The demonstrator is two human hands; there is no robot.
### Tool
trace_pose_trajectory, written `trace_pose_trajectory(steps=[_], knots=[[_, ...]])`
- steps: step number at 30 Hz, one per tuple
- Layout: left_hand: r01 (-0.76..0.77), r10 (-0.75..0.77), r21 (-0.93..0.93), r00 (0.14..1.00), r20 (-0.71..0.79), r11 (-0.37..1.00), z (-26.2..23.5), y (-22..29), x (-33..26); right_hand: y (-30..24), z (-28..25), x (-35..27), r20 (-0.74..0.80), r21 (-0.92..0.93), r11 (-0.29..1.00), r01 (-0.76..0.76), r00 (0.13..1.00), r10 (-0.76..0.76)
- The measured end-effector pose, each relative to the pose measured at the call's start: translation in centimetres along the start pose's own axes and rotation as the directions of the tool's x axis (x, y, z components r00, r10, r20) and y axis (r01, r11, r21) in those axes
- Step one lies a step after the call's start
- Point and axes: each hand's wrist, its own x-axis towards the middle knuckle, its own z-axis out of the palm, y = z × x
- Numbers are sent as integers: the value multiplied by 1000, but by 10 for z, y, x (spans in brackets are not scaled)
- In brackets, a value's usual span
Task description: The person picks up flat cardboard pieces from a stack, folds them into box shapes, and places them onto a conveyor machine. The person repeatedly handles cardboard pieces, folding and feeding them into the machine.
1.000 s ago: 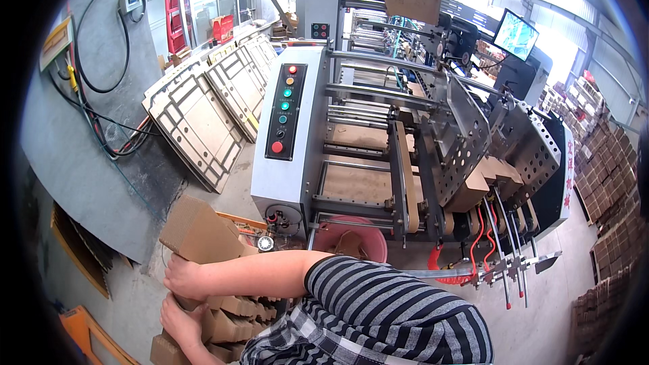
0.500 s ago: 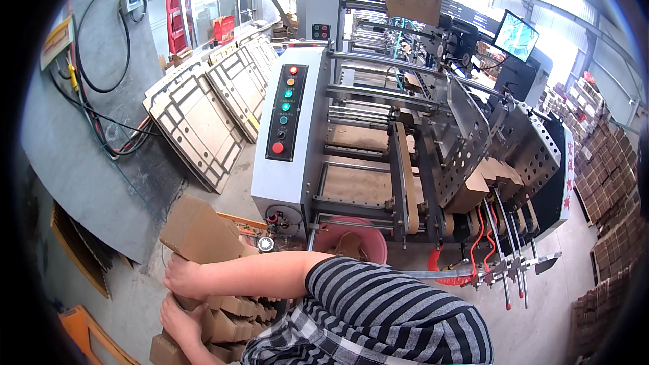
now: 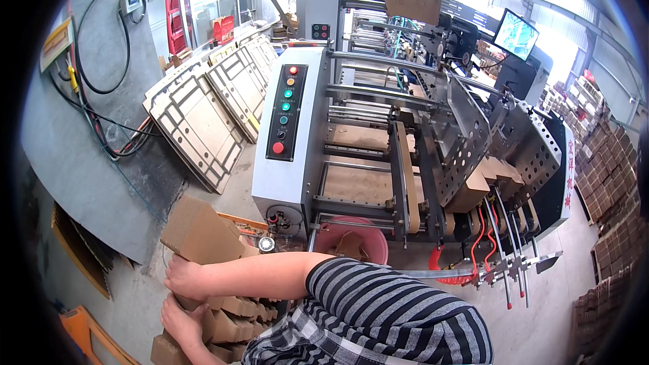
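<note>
At the lower left, a thick bundle of folded brown cardboard boxes [image 3: 199, 231] lies on top of a stack of similar cardboard pieces [image 3: 228, 328]. My right hand [image 3: 186, 278] reaches across from the striped sleeve, its fingers curled against the near side of the bundle. Just below it, my left hand [image 3: 182, 323] is closed at the left edge of the cardboard, thumb toward the right. The two hands nearly touch. Parts of the fingertips are hidden against the cardboard.
A machine with a button panel [image 3: 286, 113], rails and belts stands ahead, cardboard [image 3: 473, 188] at its outlet. A pink bin [image 3: 375, 242] sits beneath. Wooden die boards [image 3: 196, 118] lean at left, near an orange metal frame [image 3: 88, 330]. Bundled cardboard stacks [image 3: 605, 172] line the right.
</note>
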Motion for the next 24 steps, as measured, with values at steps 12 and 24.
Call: trace_pose_trajectory(steps=[12, 24], knots=[[8, -8, 4, 1000, 8, 1000, 1, -1, 1, -1, 8, 0, -60, -11, 1000, 4, 998, -5], [-16, 15, -8, 1000, -25, 1000, 6, -7, 0, -1, 11, -1, -107, -8, 1000, 2, 994, -3]])
